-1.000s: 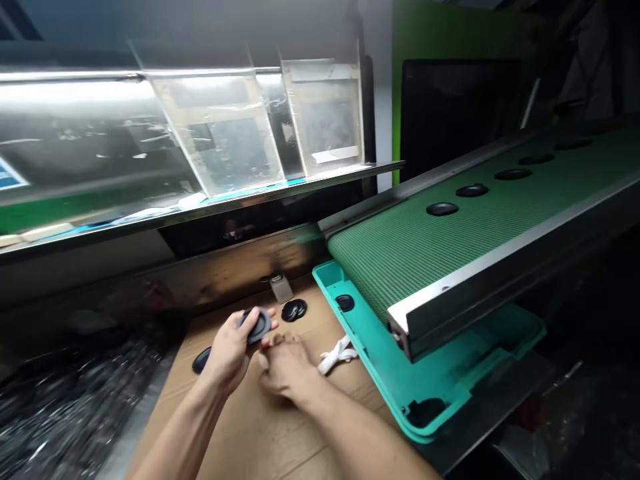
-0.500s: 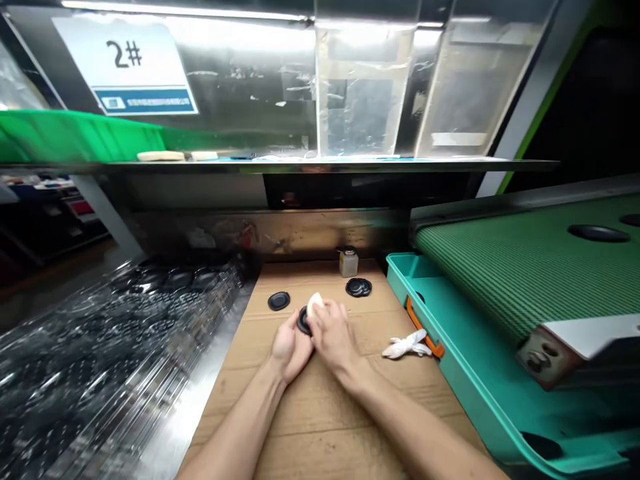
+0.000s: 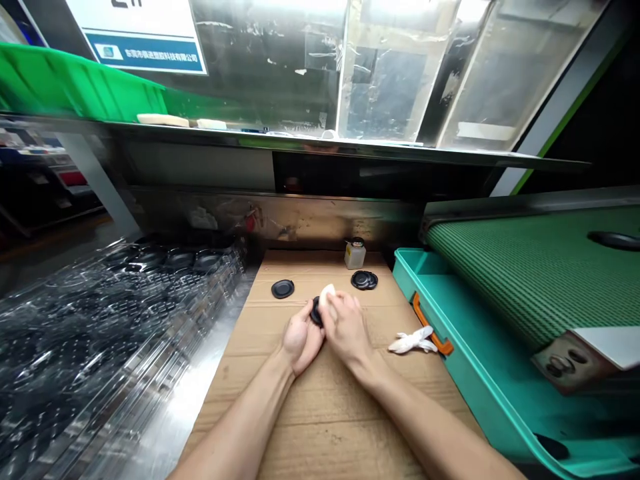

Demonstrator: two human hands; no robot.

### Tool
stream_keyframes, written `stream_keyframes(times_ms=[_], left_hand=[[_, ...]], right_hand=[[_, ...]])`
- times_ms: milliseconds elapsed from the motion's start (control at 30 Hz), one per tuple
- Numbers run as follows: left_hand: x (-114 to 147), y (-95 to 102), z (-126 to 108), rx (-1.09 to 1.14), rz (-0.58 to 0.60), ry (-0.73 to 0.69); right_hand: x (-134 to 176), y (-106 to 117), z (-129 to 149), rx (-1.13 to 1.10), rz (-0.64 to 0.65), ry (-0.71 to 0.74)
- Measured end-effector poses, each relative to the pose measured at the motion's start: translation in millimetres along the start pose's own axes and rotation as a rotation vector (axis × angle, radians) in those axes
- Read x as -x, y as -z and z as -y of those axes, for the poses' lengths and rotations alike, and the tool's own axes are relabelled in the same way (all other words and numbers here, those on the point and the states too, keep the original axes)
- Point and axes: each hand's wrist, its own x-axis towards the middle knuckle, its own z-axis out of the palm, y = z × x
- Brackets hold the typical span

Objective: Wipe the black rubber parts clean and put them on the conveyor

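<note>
My left hand (image 3: pixel 301 339) is closed round a round black disc (image 3: pixel 316 312), held tilted above the cardboard sheet (image 3: pixel 310 413). In my right hand (image 3: pixel 346 328) a white pad (image 3: pixel 327 293) is pinched, its lower edge against or just over the disc's face; my fingers hide the contact. A single black disc (image 3: pixel 283 289) lies on the cardboard beyond my left hand. Farther right, overlapping black discs (image 3: pixel 364 279) rest in front of a small square bottle (image 3: pixel 355 254) with a dark top.
Clear trays of black parts (image 3: pixel 75 347) stand on the left. At right are a teal bin (image 3: pixel 480 393) with an orange handle (image 3: pixel 431 325) and a green conveyor belt (image 3: pixel 545 267) carrying a black disc (image 3: pixel 615 241). A crumpled white glove (image 3: pixel 413 341) lies beside the bin. A metal shelf (image 3: pixel 300 144) crosses ahead.
The camera view has tilted and shifted, so the shelf sits higher in the picture. Both hands keep their hold on the disc and the white pad. One conveyor disc has left the view rightward.
</note>
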Motion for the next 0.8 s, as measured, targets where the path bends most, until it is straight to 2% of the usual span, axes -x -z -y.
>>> stream_keyframes(times_ms=[100, 200, 300, 400, 533, 667, 800], left_hand=[[-1, 1.0, -1, -0.013, -0.023, 0.004], [-2, 1.5, -2, -0.014, -0.02, -0.011], [-2, 2.6, -2, -0.024, -0.025, 0.004], [-2, 4.1, -2, -0.044, -0.033, -0.018], [-1, 3.4, -2, -0.059, -0.028, 0.001], [-3, 1.0, -3, -0.048, -0.028, -0.049], [-5, 1.6, -6, -0.026, -0.088, -0.108]], right_hand=[[1, -1, -1, -0.005, 0.03, 0.047], [0, 0, 1, 0.016, 0.018, 0.008], [0, 4, 3, 0.014, 0.024, 0.059], [2, 6, 4, 0.023, -0.014, 0.001], [-2, 4, -4, 0.013, 0.012, 0.082], [-8, 2, -19, 0.006, -0.07, -0.046], [0, 0, -16, -0.042, -0.001, 0.061]])
